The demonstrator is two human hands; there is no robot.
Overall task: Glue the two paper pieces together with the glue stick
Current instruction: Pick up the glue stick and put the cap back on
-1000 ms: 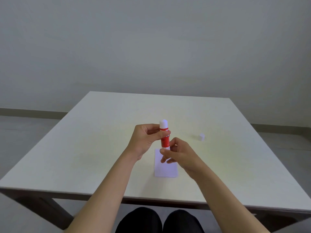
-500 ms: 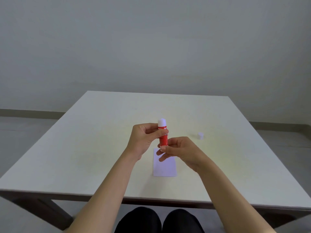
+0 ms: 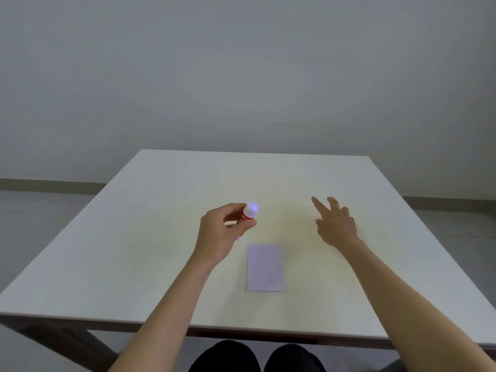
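Note:
My left hand [image 3: 222,232] is closed around a red glue stick [image 3: 245,217], held above the table with its white end pointing up and toward me. A pale rectangular paper [image 3: 265,267] lies flat on the table just right of and nearer than that hand; I can make out only one sheet. My right hand [image 3: 335,226] is stretched out over the table to the right of the paper, fingers spread and holding nothing. The small white cap seen earlier is hidden, likely behind that hand.
The white table [image 3: 134,251] ends in a front edge close to my body, with my dark-clothed knees [image 3: 257,355] below it. A plain wall stands behind the far edge.
My right hand has let go of the glue stick's lower end and moved right and away, over where the small white cap lay. My left hand has tilted the stick and shifted slightly left.

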